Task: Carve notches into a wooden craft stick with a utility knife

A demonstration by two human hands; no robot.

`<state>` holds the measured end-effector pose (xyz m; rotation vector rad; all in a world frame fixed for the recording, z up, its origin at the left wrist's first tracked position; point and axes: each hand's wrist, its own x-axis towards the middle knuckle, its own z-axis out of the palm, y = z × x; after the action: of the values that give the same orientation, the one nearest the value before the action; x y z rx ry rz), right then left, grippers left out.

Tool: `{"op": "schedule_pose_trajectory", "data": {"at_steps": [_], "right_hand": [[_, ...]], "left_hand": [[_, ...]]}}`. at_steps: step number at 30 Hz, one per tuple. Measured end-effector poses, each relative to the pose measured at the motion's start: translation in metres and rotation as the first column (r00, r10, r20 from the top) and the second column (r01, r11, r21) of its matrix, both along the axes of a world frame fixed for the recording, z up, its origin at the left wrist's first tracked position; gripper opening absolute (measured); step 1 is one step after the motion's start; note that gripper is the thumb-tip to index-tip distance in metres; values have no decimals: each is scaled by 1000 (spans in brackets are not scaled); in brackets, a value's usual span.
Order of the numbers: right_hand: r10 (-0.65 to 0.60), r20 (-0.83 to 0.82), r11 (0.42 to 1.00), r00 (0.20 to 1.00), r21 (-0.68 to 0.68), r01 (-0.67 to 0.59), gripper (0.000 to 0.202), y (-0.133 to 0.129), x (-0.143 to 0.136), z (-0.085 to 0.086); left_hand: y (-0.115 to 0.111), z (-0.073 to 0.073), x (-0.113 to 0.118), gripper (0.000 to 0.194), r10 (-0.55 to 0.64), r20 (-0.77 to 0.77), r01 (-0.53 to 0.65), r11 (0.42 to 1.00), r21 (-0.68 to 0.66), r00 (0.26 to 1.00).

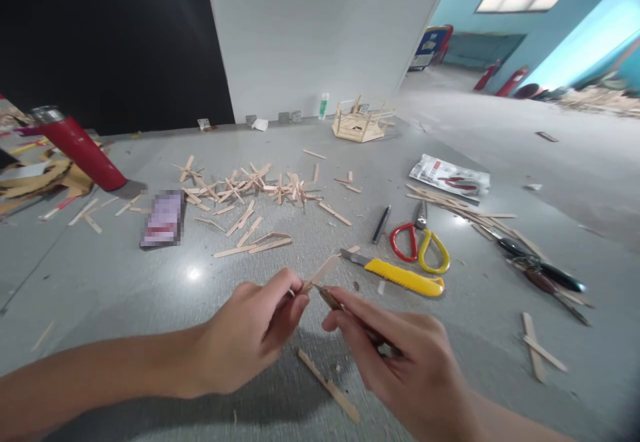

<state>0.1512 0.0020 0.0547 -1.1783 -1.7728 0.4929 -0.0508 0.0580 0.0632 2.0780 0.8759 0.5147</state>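
Note:
My left hand [260,329] is closed in a pinch around a thin wooden craft stick [325,267], which points up and to the right. In my right hand [395,355] is a slim dark tool with a pointed tip [327,295]; its exact kind is mostly hidden by the fingers. That tip meets or nearly meets the stick beside my left fingertips. Just beyond the hands lie a yellow utility knife [405,277], scissors [420,239] with one red and one yellow handle, and a short black rod [381,224]. A split craft stick [330,387] rests below the hands.
Many cut sticks [250,185] are scattered mid-table. Behind them stand a small stick-built frame [361,122] and a glue bottle [323,105]. A red flask [83,152] and a blurred purple packet [163,219] are left; a silver packet [450,177] and dark-handled tools [543,265] are right.

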Motion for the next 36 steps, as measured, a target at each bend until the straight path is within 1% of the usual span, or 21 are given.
{"op": "schedule_pose_trajectory", "data": {"at_steps": [2,4,7,9,11,13,14,15,16,17,19,20,21,22,24,26,28,30,32,33,36], "right_hand": [[6,-20,1000,1000,-10,-7,29,1,-1,0],[7,-43,999,999,-54,-9,30,2,-3,0],[28,-100,973,995,-227,-50,26,1,-4,-2],[42,-176,920,983,-377,-107,31,1,-4,-2],[38,-277,845,960,-504,-179,38,3,-4,1],[35,-361,775,932,-578,-253,39,5,-3,4],[42,-384,752,922,-596,-282,39,6,-2,6],[51,-387,750,921,-594,-291,39,7,-2,6],[64,-365,776,929,-567,-277,37,7,-1,6],[70,-321,826,945,-512,-235,36,7,-1,5],[55,-203,933,978,-337,-122,33,6,-1,1],[49,-154,958,987,-271,-90,31,6,-1,-1],[56,-130,962,990,-258,-88,29,6,-1,-2],[74,-139,947,987,-302,-113,30,6,-2,-3],[100,-230,869,968,-453,-198,34,7,-3,-4],[71,-333,802,940,-542,-252,38,8,-4,-3],[39,-375,789,926,-557,-259,38,9,-5,-2],[27,-379,783,925,-567,-255,38,10,-4,0],[22,-393,766,919,-584,-267,37,11,-3,2],[19,-411,754,912,-592,-283,37,12,-2,3],[23,-471,699,882,-623,-351,39,16,-1,8]], "left_hand": [[-1,-6,-1,15,24,-29,-20,992,127,999],[-1,-11,-2,12,33,-51,-19,965,261,998],[-2,-16,-3,11,17,-80,18,912,410,997],[-1,-18,-3,12,8,-89,35,881,471,996],[-1,-19,-3,14,3,-99,47,866,498,995],[0,-20,-4,15,-10,-114,67,859,507,993],[1,-21,-4,15,-13,-126,76,856,512,992],[1,-22,-5,15,-15,-135,84,847,524,991],[1,-23,-5,15,-16,-142,92,831,548,990],[2,-24,-6,15,-15,-149,99,808,581,989],[2,-26,-6,16,-5,-143,99,747,657,990],[2,-26,-6,17,-9,-137,101,724,683,990],[2,-26,-6,18,-21,-136,110,717,689,991],[2,-26,-5,18,-34,-133,115,729,675,991],[1,-25,-3,18,-42,-115,103,795,598,992],[1,-22,0,17,-1,-67,34,868,495,998],[0,-19,3,18,48,-14,-40,934,356,999],[-1,-16,5,20,66,17,-68,975,210,998],[-1,-14,5,23,72,20,-75,988,137,997],[-1,-14,5,23,74,17,-76,985,153,997],[2,-16,4,20,85,-4,-80,948,308,996]]}}
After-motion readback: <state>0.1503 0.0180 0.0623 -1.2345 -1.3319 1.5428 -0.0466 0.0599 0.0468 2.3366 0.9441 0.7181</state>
